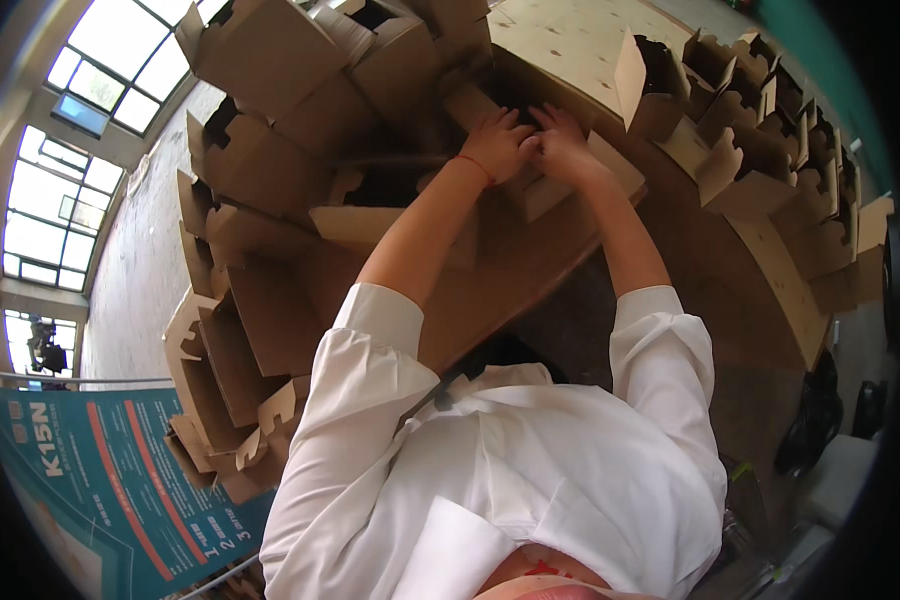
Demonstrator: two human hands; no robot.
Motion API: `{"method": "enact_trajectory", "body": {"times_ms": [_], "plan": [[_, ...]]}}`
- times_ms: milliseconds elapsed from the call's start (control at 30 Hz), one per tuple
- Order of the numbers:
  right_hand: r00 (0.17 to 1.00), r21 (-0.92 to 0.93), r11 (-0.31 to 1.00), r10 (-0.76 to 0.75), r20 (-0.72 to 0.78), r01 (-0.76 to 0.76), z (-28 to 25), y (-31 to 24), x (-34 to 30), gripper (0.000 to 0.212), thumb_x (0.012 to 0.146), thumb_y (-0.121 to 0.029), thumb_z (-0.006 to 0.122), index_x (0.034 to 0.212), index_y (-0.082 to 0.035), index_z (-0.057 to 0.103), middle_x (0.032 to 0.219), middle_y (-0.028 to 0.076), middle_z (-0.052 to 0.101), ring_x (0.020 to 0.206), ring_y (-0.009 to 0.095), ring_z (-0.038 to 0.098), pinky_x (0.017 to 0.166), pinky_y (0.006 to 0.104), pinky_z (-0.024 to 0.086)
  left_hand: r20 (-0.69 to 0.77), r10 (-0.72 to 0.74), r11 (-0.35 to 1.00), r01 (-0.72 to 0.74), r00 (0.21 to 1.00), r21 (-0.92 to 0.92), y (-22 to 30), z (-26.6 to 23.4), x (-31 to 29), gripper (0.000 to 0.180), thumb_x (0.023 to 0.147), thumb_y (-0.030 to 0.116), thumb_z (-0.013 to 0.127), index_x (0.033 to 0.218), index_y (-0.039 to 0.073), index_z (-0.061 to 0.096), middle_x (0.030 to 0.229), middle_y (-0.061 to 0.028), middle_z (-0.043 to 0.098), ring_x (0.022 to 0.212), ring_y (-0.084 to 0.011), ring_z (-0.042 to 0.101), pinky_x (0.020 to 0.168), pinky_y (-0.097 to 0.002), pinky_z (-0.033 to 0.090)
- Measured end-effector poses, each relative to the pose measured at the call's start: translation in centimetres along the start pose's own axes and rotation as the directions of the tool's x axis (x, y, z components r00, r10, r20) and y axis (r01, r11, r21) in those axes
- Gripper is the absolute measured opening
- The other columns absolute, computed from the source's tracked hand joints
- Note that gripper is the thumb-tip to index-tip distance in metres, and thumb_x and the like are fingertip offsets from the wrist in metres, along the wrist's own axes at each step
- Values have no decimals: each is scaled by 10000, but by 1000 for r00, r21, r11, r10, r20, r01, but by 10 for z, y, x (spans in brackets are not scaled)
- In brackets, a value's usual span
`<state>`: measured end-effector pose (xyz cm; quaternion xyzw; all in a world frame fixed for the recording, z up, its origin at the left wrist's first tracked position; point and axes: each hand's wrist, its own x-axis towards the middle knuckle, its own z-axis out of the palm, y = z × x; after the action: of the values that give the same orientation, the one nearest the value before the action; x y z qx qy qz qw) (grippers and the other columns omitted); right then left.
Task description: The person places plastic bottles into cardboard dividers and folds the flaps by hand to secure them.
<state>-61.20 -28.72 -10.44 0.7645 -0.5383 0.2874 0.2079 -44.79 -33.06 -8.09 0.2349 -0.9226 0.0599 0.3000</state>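
Both my hands are together on a brown cardboard box (545, 196) in front of me, with its flap tilted up toward me. My left hand (498, 145) has its fingers bent over the cardboard, a thin red string round the wrist. Close against it, my right hand (562, 148) grips the same box, its fingers reaching over the far side. The thumbs meet in the middle; the fingertips are partly hidden in the dark inside. Another open box (370, 222) stands just left of my left forearm.
Stacked open cardboard boxes (270, 60) rise at the left. More open boxes (760, 150) stand in rows at the right. A wooden board (580, 40) lies beyond my hands. At the lower left is a teal printed banner (100, 480); black bags (812, 415) lie at the right.
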Motion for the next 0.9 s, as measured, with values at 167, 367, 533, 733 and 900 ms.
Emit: {"method": "enact_trajectory", "body": {"times_ms": [167,367,533,733,900], "plan": [[972,374,902,159,173,-214,-27,-7,4,324,836,-344,599,771,-35,674,960,114,621,1015,304,531,934,418,403,309,-216,965,251,926,-79,-3,-42,19,307,888,348,505,903,68,631,1106,-161,597,1032,-346,548,859,-426,455],[959,264,944,242,-147,-197,-72,-22,7,189,797,-239,670,786,-53,641,855,76,592,883,286,561,825,389,438,293,-517,855,471,804,216,-42,-66,3,421,757,282,676,1116,93,561,1157,-159,571,980,-339,570,834,-447,460],[890,191,926,368,-271,-325,-69,-25,-26,177,795,-155,667,942,-73,614,880,75,585,881,290,563,791,379,458,3,-314,920,303,950,249,-87,-24,-9,899,672,230,764,1412,98,271,1271,-181,515,1108,-345,518,925,-434,419],[850,374,880,419,-319,-293,-70,-35,-39,298,804,-116,658,1090,-83,583,1072,94,576,1015,299,548,841,379,458,468,-445,870,493,764,21,-77,-36,25,701,782,398,645,1352,68,403,1281,-106,543,1221,-289,460,1049,-495,264],[946,142,939,322,-40,-314,-48,-36,-26,487,767,-130,708,1220,-89,531,1280,134,491,1207,326,446,958,420,400,604,-447,858,508,660,80,-69,-38,16,658,881,636,353,1249,130,558,1308,-112,522,1261,-273,429,1081,-570,75]]}}
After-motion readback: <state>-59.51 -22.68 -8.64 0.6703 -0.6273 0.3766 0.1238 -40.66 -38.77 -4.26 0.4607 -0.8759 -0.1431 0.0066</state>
